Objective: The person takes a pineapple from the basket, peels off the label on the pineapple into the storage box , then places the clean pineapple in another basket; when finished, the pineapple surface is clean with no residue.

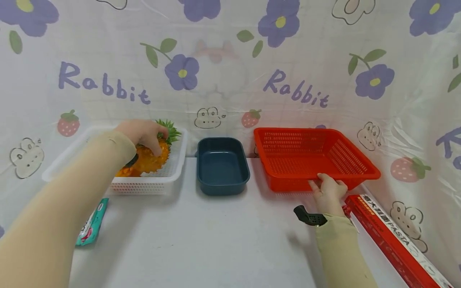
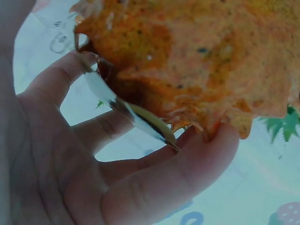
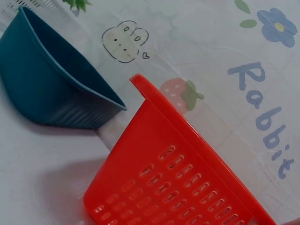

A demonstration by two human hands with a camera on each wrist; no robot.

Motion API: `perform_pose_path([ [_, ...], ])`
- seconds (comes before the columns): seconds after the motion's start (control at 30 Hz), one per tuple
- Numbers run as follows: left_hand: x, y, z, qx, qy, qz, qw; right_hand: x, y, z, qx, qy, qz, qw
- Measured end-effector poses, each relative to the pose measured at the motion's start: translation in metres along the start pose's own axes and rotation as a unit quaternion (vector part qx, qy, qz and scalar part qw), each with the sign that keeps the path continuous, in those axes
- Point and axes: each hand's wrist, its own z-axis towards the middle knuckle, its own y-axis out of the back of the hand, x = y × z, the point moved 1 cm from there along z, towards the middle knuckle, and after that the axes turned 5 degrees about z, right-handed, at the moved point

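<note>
My left hand (image 1: 144,134) reaches over the white basket (image 1: 180,160) and pinches the edge of an orange speckled packet (image 2: 187,56). Its edge looks shiny and crinkled in the left wrist view. The thumb lies in front, with other fingers behind that edge. Green spiky leaves (image 1: 172,132) stick up beside this hand; what they belong to is partly hidden. At the right, my right hand (image 1: 328,194) grips the front rim of the red basket (image 1: 288,176). That basket's slotted side fills the lower part of the right wrist view.
Between the baskets stands a dark blue bin (image 1: 223,188). A teal packet (image 1: 94,224) lies at the left, partly behind my forearm. A long red and white pasta box (image 1: 392,240) lies along the right side. A patterned sheet (image 1: 223,80) hangs behind everything.
</note>
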Motion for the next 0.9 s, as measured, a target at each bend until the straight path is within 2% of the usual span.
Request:
perform_pose_path([
  [0.2,-0.015,0.014,-0.006,-0.019,-0.023,0.025,0.9992,0.0,0.001,0.0,0.001,-0.003,-0.002,1.0],
  [0.33,-0.028,0.021,-0.011,-0.028,-0.058,0.026,0.9976,-0.001,0.001,0.001,0.0,-0.004,-0.004,1.0],
  [0.53,-0.051,0.024,-0.019,-0.038,-0.099,0.057,0.9927,0.0,0.0,0.001,0.0,-0.003,-0.002,1.0],
  [0.67,-0.068,0.024,-0.025,-0.032,-0.131,0.088,0.9869,-0.001,0.0,0.001,0.0,-0.004,-0.003,1.0],
  [0.9,-0.102,0.014,-0.038,-0.044,-0.196,0.137,0.9699,-0.001,0.0,0.0,-0.001,-0.003,-0.007,1.0],
])
